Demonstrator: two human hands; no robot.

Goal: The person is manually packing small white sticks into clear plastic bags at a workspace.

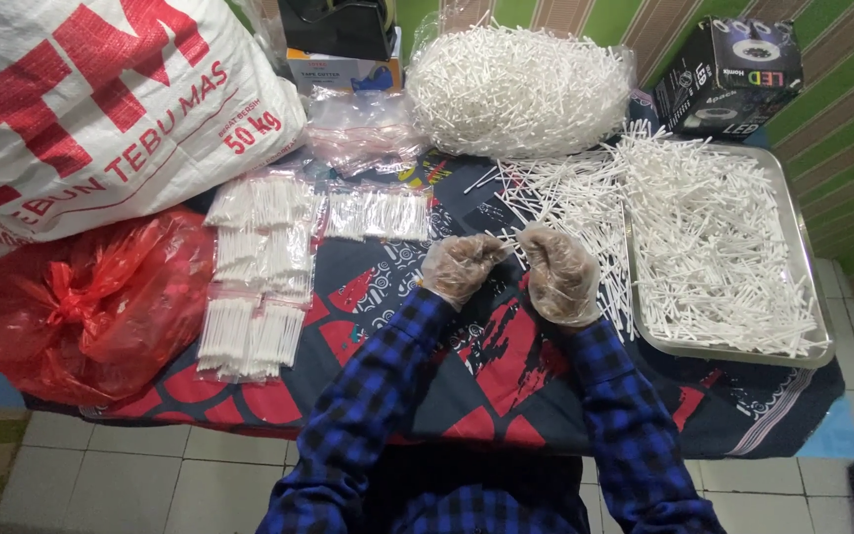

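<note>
Head view: gloved left hand (460,265) and right hand (559,274) hide their contents.

Bright, even light from overhead, a bit cool, with hardly any shadow across the bench (506,386). The white sack (101,99) and the heap of white sticks in the metal tray (811,297) run close to washed out. The red plastic bag (91,307) shows small glints. Focus is sharp throughout; straight lines bend toward the edges.

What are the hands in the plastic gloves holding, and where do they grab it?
Cannot be told: the left hand and right hand are curled closed together, hiding anything inside, beside loose white sticks.
</note>
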